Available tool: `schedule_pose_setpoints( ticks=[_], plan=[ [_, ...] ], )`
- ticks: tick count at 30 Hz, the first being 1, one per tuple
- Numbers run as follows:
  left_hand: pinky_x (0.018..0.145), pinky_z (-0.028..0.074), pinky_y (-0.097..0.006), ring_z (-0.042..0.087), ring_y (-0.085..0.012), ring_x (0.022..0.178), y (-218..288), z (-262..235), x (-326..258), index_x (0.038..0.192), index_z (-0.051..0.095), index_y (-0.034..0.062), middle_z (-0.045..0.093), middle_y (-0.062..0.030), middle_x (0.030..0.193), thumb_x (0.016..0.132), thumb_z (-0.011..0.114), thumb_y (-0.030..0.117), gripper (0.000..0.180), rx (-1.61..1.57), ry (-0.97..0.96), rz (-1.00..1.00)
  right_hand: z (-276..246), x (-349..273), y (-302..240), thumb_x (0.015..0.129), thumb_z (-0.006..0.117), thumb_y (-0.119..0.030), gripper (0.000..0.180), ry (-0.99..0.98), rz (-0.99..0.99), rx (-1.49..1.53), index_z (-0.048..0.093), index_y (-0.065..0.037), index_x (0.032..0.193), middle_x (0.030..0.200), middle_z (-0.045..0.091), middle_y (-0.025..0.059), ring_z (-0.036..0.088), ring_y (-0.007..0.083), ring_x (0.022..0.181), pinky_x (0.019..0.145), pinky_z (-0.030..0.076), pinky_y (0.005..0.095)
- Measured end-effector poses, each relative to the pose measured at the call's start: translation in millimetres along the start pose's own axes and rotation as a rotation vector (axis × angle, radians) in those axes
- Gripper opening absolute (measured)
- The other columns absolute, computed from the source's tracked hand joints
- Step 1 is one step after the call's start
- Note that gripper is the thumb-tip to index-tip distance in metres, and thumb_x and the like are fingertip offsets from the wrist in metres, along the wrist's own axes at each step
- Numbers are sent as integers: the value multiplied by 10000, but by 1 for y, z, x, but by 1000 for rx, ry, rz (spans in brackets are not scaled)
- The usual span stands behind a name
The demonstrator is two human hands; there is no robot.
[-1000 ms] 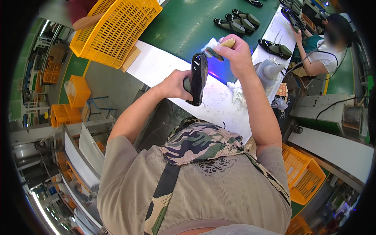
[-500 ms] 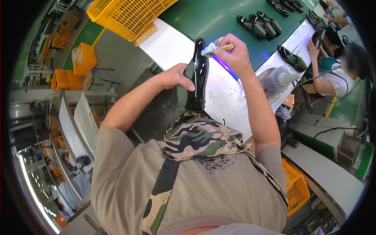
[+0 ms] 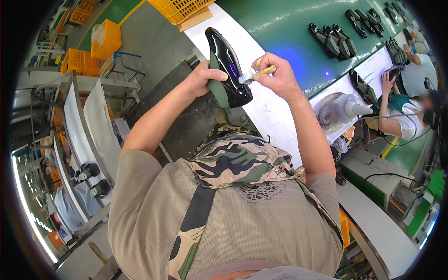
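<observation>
Glossy black shoe (image 3: 226, 57) held left of right hand (image 3: 278, 74), long axis far-left to near-right. Left hand (image 3: 201, 79) nearer, clamped on its left side; right fingers pinch white wad (image 3: 247, 76), apparently touching shoe.

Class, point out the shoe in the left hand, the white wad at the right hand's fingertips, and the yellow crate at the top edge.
Shoe (image 3: 225, 57): head view, glossy black upper.
White wad (image 3: 246, 77): head view, its middle.
Yellow crate (image 3: 180, 10): head view, slotted wall.
</observation>
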State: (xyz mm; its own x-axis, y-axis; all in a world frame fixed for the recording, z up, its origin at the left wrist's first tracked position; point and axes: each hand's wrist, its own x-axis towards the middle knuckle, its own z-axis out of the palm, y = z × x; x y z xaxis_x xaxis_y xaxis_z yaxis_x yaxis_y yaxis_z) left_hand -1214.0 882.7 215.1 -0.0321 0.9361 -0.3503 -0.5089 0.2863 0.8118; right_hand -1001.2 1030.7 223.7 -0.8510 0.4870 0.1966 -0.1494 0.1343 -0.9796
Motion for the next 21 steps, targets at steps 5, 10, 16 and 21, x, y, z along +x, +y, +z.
schedule_pose_setpoints(
  ticks=[5, 10, 16, 21],
  plan=[
    [914, 525, -364, 652, -237, 960, -3, -39, -22, 1166, 566, -35, 657, -123, 1058, 714, 724, 95, 496, -96, 115, 136, 16, 16, 13, 722, 714, 16, 225, -68, 47, 19, 510, -61, 778, 926, 621, 97, 561, 131, 895, 763, 447, 273],
    [947, 508, -370, 644, -242, 986, -5, -74, -49, 1157, 573, -13, 654, -116, 1076, 740, 708, 109, 454, -303, 192, 287, 50, 34, 38, 767, 755, 5, 210, 111, 173, 270, 570, -48, 851, 932, 620, 68, 585, 123, 837, 735, 486, 260],
    [946, 492, -355, 624, -223, 1017, -12, -104, -77, 1177, 563, -7, 651, -100, 1097, 739, 724, 105, 480, -274, 309, 452, 105, 61, 45, 784, 725, 48, 172, 228, 207, 506, 577, -4, 854, 798, 619, 73, 594, 129, 673, 587, 515, 277],
    [941, 477, -319, 607, -185, 1012, -11, -103, -112, 1166, 565, -7, 645, -83, 1092, 712, 771, 70, 505, -57, 580, 646, 141, 75, 37, 778, 728, 27, 169, 231, 316, 467, 583, -13, 856, 786, 620, 61, 586, 130, 663, 580, 495, 266]
  ],
)
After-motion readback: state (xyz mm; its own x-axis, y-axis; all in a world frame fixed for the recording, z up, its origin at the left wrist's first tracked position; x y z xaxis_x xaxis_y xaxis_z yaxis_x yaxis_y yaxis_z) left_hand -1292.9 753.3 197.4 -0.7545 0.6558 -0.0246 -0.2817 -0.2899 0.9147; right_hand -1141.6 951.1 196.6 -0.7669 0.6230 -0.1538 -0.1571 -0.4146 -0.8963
